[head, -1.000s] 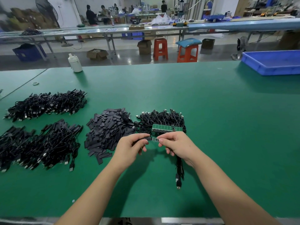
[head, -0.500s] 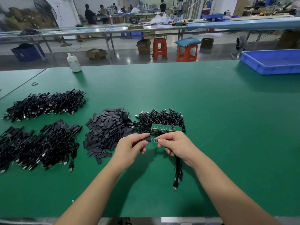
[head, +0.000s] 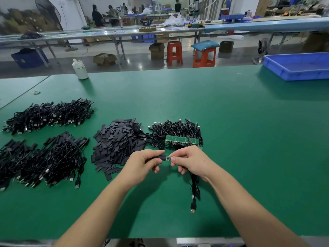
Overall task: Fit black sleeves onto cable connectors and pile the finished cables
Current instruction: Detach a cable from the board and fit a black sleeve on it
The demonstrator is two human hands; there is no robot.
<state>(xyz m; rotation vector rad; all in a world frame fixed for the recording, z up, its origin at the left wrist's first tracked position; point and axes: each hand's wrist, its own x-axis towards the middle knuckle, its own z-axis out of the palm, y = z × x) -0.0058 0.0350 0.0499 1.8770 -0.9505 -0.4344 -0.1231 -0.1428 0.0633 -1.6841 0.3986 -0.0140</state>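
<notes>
Left hand (head: 142, 164): finger and thumb pinched on a black sleeve (head: 161, 157), held above the green table (head: 231, 139). Right hand (head: 191, 160): fingertips pinched on a small green connector board (head: 168, 158), its end touching the sleeve's mouth; cable (head: 195, 189) hung below that hand, plug (head: 192, 206) near the table. Beyond: loose sleeve heap (head: 115, 139), unsleeved cables (head: 176, 129) bearing a board strip (head: 176, 140); cable piles (head: 44, 157) at left. Judged: sleeve light, soft, easily crushed, best held by its edges; board thin, stiff, breakable, best gripped behind the joint
</notes>
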